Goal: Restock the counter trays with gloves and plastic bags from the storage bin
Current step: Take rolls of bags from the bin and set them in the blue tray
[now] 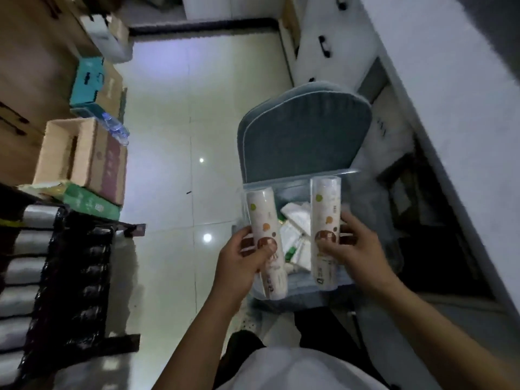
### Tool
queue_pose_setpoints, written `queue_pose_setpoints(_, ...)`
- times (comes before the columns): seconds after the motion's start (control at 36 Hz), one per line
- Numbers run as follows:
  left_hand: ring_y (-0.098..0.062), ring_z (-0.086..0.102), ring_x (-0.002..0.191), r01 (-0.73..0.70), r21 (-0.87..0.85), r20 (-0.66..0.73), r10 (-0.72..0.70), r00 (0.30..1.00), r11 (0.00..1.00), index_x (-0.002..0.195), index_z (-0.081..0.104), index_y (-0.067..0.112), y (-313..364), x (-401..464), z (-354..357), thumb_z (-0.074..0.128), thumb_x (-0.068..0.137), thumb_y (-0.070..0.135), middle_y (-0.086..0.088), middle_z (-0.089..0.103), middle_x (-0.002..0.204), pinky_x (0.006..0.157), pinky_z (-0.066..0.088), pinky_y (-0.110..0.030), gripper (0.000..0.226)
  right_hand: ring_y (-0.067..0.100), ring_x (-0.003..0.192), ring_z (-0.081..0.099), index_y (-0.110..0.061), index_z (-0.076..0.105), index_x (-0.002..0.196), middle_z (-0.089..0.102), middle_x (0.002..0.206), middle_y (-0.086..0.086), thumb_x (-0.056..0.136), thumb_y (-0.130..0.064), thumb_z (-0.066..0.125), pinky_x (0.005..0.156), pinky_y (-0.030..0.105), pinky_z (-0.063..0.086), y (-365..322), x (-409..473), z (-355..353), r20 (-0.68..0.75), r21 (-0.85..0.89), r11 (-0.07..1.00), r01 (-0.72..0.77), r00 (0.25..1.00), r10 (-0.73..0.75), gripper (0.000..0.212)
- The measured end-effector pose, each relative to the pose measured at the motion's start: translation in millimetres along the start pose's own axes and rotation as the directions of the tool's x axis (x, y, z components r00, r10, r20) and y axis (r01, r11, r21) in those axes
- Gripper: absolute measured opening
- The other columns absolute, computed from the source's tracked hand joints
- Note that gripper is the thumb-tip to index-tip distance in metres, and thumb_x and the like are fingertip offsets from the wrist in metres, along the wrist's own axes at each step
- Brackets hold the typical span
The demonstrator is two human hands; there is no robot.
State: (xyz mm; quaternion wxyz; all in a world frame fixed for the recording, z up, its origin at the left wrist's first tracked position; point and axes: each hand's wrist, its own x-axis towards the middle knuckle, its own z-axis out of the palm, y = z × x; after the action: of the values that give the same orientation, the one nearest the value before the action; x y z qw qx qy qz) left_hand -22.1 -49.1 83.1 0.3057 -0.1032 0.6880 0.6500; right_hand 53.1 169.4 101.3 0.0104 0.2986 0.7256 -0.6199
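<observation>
Two rolls of plastic bags are held above the storage bin [365, 192], one in each hand. The left roll [266, 235] is gripped by the left hand [244, 266], the fingers being curled round its lower half and the thumb laid across its front. The right roll [326, 220] is gripped by the right hand [351, 249] in the same manner, with the thumb on the front and the fingers wrapped behind. Both rolls are held nearly upright and side by side, apart from each other. Each is wrapped in a white printed sleeve marked with green, orange and brown dots.

The bin is a clear plastic container resting on a blue cushioned chair [304, 130]. White packets [295, 218] are seen lying inside the bin, between and below the two rolls. Their contents cannot be identified.

To the right of the chair, a white counter [455, 108] is seen running diagonally, with white cabinet doors and black handles beyond it. The floor [174, 136] is laid with glossy pale tiles, in which ceiling lights are reflected.

On the left, a black rack [70, 277] is loaded with grey rolls. Beyond it, cardboard boxes [84, 156] are stacked, together with a green pack [90, 202] and a teal box [87, 80]. A clear plastic bottle [115, 130] is seen lying against the boxes.
</observation>
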Motion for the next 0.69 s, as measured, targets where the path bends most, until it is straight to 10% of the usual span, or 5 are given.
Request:
queue_pose_setpoints(0.25, -0.017, 0.074, 0.089, 0.125, -0.044, 0.48, -0.089, 0.873, 0.991, 0.112, 0.069, 0.026, 6.5, -29.4, 10.2, 0.081, 0.068, 0.023, 0.0, 0.076, 0.097, 0.066, 0.059, -0.03, 0.046, 0.031, 0.101, 0.07, -0.025, 0.068, 0.12, 0.072, 0.11, 0.013, 0.074, -0.006, 0.08, 0.077, 0.037, 0.058, 16.4, -163.0, -3.7, -0.239, 0.451, 0.89, -0.07, 0.951, 0.196, 0.052)
queue_pose_setpoints(0.69, -0.024, 0.072, 0.099, -0.008, 0.159, 0.875, -0.137, 0.465, 0.987, 0.117, 0.068, 0.037, -17.0, -164.3, 116.1, 0.08, 0.07, 0.015, -0.006, 0.074, 0.108, 0.076, 0.059, -0.033, 0.054, 0.018, 0.108, 0.066, -0.033, 0.062, 0.125, 0.07, 0.113, -0.003, 0.069, -0.011, 0.082, 0.089, 0.04, 0.056, 44.9, -375.3, -47.4, -0.733, 0.283, 0.943, 0.176, 0.674, 0.094, 0.063)
